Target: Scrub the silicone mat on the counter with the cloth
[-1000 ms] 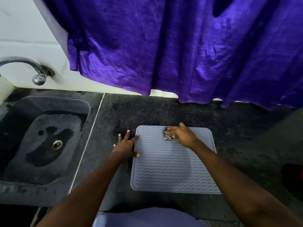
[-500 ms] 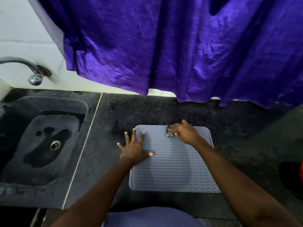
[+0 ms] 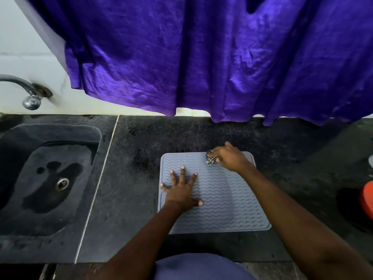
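A grey silicone mat [image 3: 226, 201] with a wavy ridged surface lies flat on the dark stone counter [image 3: 131, 199]. My left hand [image 3: 182, 190] presses flat on the mat's left part, fingers spread. My right hand [image 3: 229, 157] sits at the mat's far edge, closed on a small black-and-white checked cloth [image 3: 211, 158] that pokes out to the left of the fingers and touches the mat.
A dark sink [image 3: 46, 178] with a metal drain and wet patches fills the left side, with a metal tap [image 3: 30, 96] above it. A purple curtain [image 3: 201, 57] hangs over the counter's back edge. A red object [image 3: 366, 197] sits at the right edge.
My left hand slid from the counter beside the mat onto the mat's left part. My right hand with the cloth shifted a little to the right along the far edge.
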